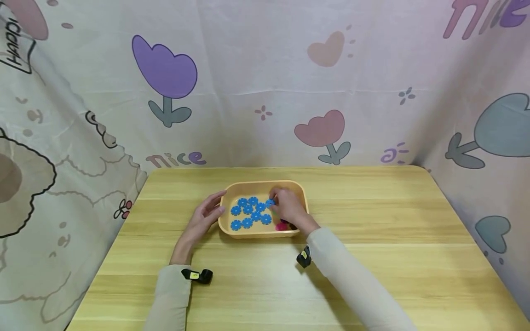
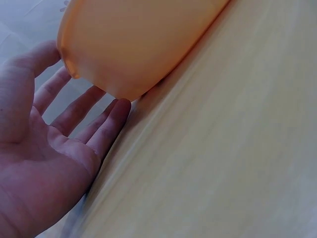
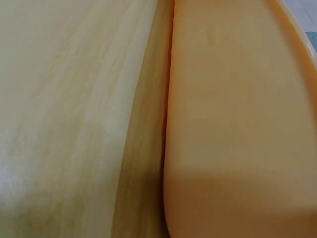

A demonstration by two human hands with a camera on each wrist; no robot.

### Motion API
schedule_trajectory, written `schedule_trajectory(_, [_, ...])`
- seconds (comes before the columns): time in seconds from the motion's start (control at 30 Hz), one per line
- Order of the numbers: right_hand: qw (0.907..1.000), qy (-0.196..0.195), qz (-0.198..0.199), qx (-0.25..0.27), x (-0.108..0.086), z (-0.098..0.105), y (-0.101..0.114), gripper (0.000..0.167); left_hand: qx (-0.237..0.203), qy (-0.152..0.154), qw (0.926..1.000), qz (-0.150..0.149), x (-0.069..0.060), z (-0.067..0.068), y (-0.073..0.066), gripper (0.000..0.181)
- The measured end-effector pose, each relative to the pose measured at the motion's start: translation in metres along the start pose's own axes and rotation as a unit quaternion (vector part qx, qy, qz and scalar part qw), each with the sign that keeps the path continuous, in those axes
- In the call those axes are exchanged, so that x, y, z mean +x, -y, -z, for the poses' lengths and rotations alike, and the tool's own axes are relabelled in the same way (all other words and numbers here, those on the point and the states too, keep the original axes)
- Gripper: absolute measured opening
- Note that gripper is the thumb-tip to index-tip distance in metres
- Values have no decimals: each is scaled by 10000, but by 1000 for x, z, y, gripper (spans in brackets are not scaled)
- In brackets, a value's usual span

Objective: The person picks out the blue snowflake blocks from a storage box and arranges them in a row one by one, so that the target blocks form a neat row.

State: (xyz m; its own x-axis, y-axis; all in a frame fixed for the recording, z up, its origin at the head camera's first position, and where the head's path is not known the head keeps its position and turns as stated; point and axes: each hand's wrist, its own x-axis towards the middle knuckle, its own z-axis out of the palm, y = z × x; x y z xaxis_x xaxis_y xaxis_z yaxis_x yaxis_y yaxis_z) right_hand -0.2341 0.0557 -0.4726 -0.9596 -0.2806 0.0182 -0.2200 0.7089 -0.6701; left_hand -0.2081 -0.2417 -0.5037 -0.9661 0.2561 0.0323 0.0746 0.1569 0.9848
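Observation:
An orange-yellow tray (image 1: 262, 235) holds several blue snowflake building discs (image 1: 247, 209), spread over its left and middle part. My left hand (image 1: 204, 216) rests against the tray's left end; in the left wrist view its fingers (image 2: 115, 116) are spread, touching the tray's outer wall (image 2: 133, 49). My right hand (image 1: 288, 205) reaches inside the tray's right part, its fingers curled down at a blue disc (image 1: 270, 202) that they appear to pinch. Pink pieces (image 1: 281, 226) and some dark ones lie partly hidden under that hand. The right wrist view shows only the tray's outer wall (image 3: 237, 119) and tabletop.
The tray stands on a light wooden table (image 1: 248, 285), near its far edge. A patterned cloth (image 1: 248, 82) hangs behind the table and along both sides. A black wrist camera (image 1: 304, 257) sits at the right cuff, another wrist camera (image 1: 198, 276) at the left.

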Motion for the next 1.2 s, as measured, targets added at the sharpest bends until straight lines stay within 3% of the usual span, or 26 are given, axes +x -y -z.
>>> schedule_trajectory(0.3, [9988,11,-100,484,-2,3,1,18,-3,-5,10000,-27,-1,-1,1,51])
schedule_trajectory(0.47, [9959,-41,48,905,-3,7,2,17,-57,26,10000,-72,-2,-2,2,52])
schedule_trajectory(0.8, [9705,-186,408,2368,-15,29,10,23,-48,-3,9999,-135,-1,-1,2,52])
schedule_trajectory(1.2, [9660,-637,843,2360,-34,57,4,28,-7,4,10000,-56,-1,0,0,52])
